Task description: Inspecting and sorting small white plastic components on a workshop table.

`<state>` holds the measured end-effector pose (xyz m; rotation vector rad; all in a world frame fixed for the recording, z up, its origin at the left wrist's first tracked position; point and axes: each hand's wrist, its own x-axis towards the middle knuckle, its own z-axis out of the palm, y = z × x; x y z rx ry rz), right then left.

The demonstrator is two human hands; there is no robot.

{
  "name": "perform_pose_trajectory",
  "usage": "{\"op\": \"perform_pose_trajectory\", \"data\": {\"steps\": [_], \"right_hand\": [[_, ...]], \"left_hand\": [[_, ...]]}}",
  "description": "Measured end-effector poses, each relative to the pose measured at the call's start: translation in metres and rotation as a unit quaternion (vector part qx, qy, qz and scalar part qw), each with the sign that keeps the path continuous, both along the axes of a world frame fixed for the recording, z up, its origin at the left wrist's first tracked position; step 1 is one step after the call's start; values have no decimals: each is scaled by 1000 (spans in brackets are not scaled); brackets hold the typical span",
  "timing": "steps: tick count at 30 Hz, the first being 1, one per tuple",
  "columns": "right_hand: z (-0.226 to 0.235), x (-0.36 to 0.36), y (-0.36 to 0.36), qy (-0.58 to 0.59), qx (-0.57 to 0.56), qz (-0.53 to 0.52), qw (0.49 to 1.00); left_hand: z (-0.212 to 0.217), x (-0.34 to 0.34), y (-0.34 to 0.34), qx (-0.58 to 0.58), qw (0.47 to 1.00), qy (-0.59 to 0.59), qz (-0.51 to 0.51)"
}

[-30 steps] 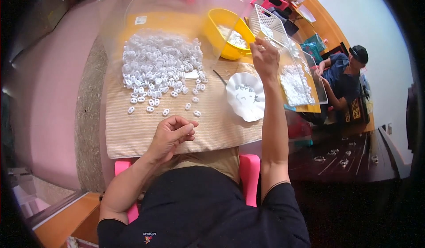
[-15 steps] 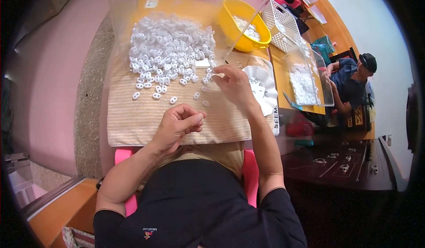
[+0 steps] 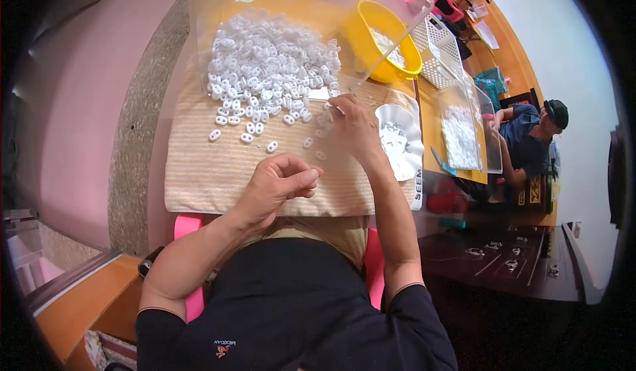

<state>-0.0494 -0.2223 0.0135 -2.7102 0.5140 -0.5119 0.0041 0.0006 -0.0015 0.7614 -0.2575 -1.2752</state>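
A heap of small white oval plastic pieces, each with two holes (image 3: 265,66), lies on a striped beige cloth (image 3: 212,172), with single pieces strewn along its near side. My left hand (image 3: 281,184) hovers above the near part of the cloth, thumb and forefinger pinched together. Anything between those fingertips is too small to make out. Farther off, my right hand (image 3: 356,126) is by the heap's right edge with its fingers drawn together, and its fingertips hide what they may hold. Just right of it sits a white wavy-rimmed dish (image 3: 414,139) with tiny pieces in it.
A clear plastic bin wall (image 3: 391,46) rises around the heap. Beyond are a yellow basin (image 3: 371,13) and a white perforated basket (image 3: 437,50). A turquoise-handled knife (image 3: 442,162) lies near another clear bin of white pieces (image 3: 462,136), where a person (image 3: 527,132) sits.
The view has shifted, so the cloth and heap appear farther right. My right hand has drawn closer to the heap's right edge pieces. My left hand stays pinched.
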Motion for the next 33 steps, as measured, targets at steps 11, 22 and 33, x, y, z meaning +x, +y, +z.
{"op": "perform_pose_trajectory", "data": {"steps": [11,22,33], "right_hand": [[-6,-1,-3,-6,4,6,1000],[-8,-6,-2,6,57,-17,998],[0,2,9,37,45,33,998]], "left_hand": [[-3,-1,-1,-2,1000,1,3],[-3,-1,0,-10,1000,0,6],[-3,-2,0,-5,1000,1,5]]}}
